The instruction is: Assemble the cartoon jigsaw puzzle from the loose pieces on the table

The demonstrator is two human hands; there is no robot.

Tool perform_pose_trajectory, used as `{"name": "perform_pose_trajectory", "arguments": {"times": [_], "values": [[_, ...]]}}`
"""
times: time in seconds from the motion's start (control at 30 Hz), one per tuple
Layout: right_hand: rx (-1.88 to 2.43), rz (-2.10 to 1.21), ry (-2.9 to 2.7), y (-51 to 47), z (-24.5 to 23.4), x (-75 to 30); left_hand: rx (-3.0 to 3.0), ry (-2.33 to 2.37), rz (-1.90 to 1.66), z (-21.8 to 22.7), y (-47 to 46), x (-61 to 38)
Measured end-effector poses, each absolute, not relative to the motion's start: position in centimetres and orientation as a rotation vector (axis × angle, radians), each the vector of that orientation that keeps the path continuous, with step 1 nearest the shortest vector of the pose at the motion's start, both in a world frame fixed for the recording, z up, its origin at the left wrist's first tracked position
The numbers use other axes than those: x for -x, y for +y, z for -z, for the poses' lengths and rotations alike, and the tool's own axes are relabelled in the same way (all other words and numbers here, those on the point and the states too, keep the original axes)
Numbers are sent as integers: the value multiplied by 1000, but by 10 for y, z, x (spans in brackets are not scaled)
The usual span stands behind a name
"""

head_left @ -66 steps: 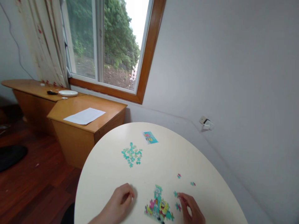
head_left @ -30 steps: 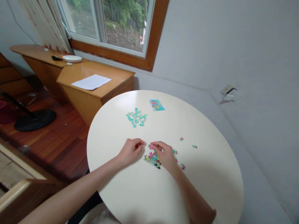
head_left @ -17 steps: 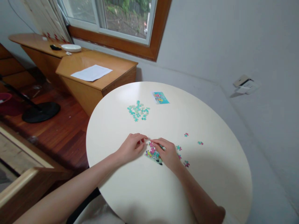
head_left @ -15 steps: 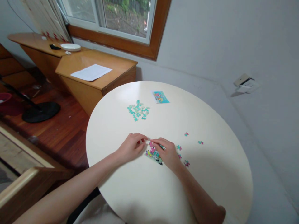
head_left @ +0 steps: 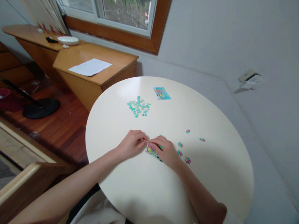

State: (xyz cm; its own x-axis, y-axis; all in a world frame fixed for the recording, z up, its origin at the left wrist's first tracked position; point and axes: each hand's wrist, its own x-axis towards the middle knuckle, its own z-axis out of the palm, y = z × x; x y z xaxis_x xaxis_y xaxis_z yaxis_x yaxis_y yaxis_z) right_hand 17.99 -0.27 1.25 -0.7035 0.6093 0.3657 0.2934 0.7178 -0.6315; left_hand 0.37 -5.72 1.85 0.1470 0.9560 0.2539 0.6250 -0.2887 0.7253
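Note:
A partly joined jigsaw puzzle (head_left: 152, 151) in pink, yellow and green lies on the white round table (head_left: 140, 189), half covered by my right hand (head_left: 165, 151). The right thumb and fingertips come together over its upper left edge. From the left side my left hand (head_left: 132, 143) meets them, its thumb and forefinger pinched at the same corner. Whatever either pinch holds is too small and hidden to make out. Several loose puzzle pieces (head_left: 179, 153) lie just right of my right hand.
A pile of turquoise puzzle pieces (head_left: 138, 107) lies farther back, beside a colourful picture card (head_left: 162, 93). Two loose pieces sit farther right, one being a teal-and-pink puzzle piece (head_left: 202, 140). A wooden cabinet (head_left: 121, 67) with a paper sheet (head_left: 90, 67) stands behind the table.
The right fingertips have shifted slightly left, closer to the left fingertips, and cover more of the puzzle's top. My view has tilted a little; the loose pieces lie as before.

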Motion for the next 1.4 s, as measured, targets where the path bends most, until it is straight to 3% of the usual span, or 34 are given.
{"name": "perform_pose_trajectory", "arguments": {"times": [1.4], "values": [[675, -654, -2384, -2, -5, -179, -2103, 1541, -722, -18, -60, -1]]}}
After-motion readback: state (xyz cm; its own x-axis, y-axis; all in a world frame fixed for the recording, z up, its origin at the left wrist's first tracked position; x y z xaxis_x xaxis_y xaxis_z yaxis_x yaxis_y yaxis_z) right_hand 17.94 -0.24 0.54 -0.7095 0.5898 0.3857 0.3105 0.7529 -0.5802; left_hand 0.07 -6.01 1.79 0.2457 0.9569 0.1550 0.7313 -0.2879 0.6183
